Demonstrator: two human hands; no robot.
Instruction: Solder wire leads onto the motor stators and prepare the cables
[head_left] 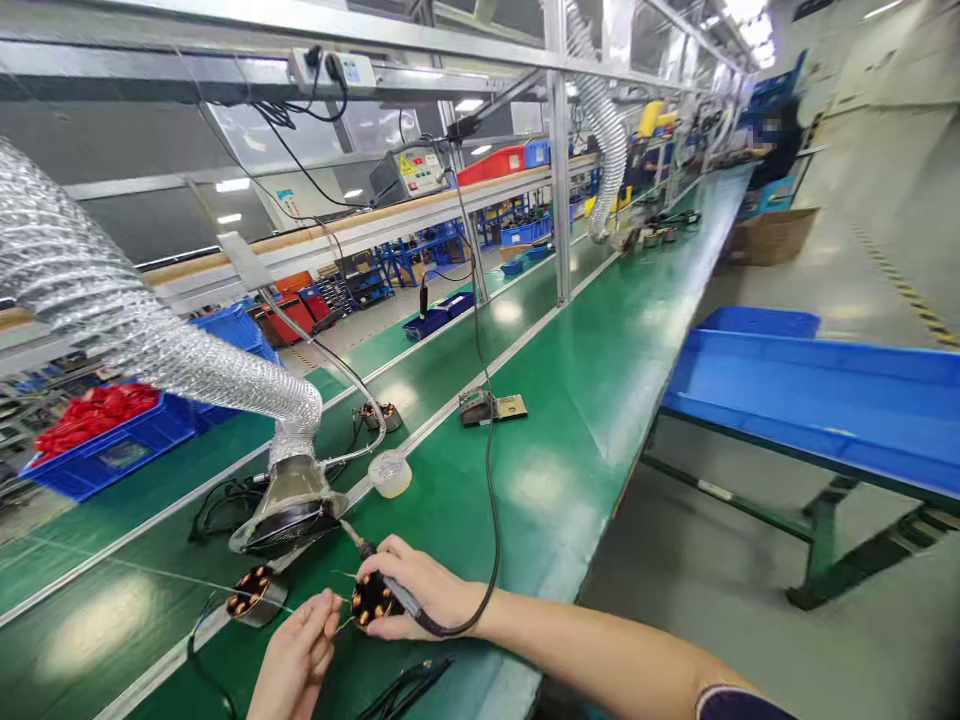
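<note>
The fume hood (289,520) sits close, presumably to draw off smoke. The left hand (300,637) pinches a thin wire (172,575) between closed fingertips, beside a coil ring (371,603) over the bench (555,540); the right hand (429,588) curls round that ring, probably steadying it, and grips a soldering iron (403,597)

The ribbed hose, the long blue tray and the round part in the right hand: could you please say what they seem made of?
Ribbed hose: thin metal foil, probably aluminium, given its crinkled silver shine.
Long blue tray: likely plastic, with smooth, slightly glossy walls.
Round part: apparently copper windings, by their orange-brown shine; its dark body's material is unclear.
</note>
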